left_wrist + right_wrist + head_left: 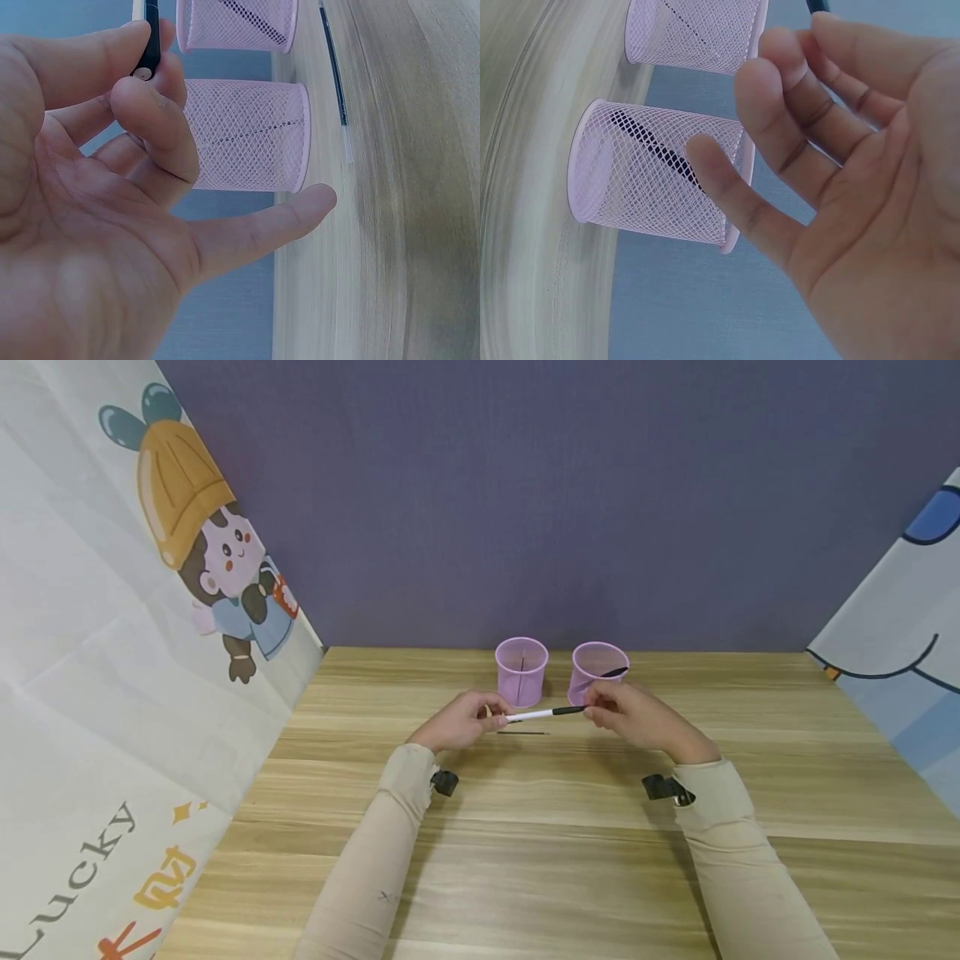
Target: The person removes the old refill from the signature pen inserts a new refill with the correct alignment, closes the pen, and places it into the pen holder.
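Note:
A white pen with a black front part (pixel 532 716) spans the gap between both hands, lying nearly level above the table. My left hand (pixel 467 720) pinches its white end between thumb and fingers; the left wrist view shows a black clip (pixel 153 41) there. The black end is pinched by my right hand (pixel 637 717), whose fingertips hide the tip. Just behind the hands stand two pink mesh cups. A thin dark stick, like a refill, leans inside the left cup (pixel 531 689), and a black pen (pixel 615 672) leans in the right cup (pixel 600 202).
On the wooden table (pixel 525 877), a thin dark pen refill (pixel 335 75) lies in front of the left cup. A dark blue-grey panel (pixel 562 502) rises behind the cups. Printed white sheets hang at the left (pixel 82 610) and right.

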The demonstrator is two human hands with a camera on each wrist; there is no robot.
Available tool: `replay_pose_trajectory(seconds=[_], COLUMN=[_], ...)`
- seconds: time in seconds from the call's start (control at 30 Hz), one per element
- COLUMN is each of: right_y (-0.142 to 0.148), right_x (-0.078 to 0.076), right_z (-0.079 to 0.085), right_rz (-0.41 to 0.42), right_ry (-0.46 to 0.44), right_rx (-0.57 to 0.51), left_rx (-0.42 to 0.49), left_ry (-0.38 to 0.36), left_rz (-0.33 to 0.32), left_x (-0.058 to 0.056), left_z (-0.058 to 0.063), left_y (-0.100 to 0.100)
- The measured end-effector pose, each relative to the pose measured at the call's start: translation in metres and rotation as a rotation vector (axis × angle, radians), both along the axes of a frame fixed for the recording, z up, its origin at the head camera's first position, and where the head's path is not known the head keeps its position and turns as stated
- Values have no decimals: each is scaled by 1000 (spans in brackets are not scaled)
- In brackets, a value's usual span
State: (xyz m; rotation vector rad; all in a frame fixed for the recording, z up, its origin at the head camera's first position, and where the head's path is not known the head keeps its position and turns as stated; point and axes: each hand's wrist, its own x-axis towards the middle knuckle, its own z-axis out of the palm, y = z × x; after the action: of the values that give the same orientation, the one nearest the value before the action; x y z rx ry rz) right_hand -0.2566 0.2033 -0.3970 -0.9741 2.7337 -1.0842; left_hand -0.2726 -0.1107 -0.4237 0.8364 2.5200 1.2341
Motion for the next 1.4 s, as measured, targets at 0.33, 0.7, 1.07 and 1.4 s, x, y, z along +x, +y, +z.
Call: replay_pose_trajectory(seconds=[0.33,0.7,1.07,1.4], right_y=[2,1,0,-1], right_x=[-2,-2,-1,0], right_z=[-3,-2,-2,0], right_rz=[1,-24,-23,-40], right_ry=[-10,-23,-25,-41], right_rx=[4,51,78,95], left_rx=[1,3,10,5], left_ry=[-1,-2,-13,-11], left_rz=[-1,2,2,7], left_x=[0,0,2,1], left_z=[-1,0,2,1], left_y=[0,1,2,2])
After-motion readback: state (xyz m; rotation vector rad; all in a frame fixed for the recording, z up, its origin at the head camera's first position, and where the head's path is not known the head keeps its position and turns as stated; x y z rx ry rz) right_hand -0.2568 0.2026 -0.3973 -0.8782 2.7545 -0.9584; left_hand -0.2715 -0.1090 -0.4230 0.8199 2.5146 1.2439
